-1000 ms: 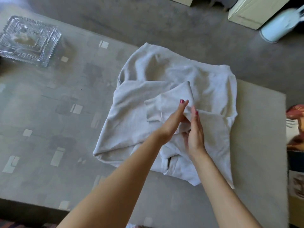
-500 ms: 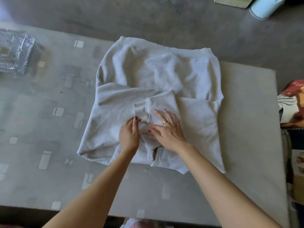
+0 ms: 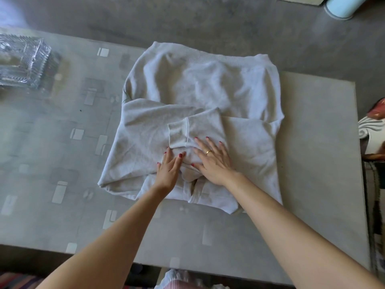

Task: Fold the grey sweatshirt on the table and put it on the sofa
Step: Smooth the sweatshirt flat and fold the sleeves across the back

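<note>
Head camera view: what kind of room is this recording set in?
Most likely a home living room: a low table with a patterned grey cover, a cut-glass lidded dish on it, and grey carpet-like floor beyond. Both hands press a grey sweatshirt flat.

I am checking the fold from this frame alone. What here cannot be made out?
- Head view: the sofa is not identifiable.
- The sweatshirt under the left hand and right hand is covered by them.
- The glass dish is cut by the left edge.
- Layers beneath the folded sleeves are hidden by the cloth.
</note>
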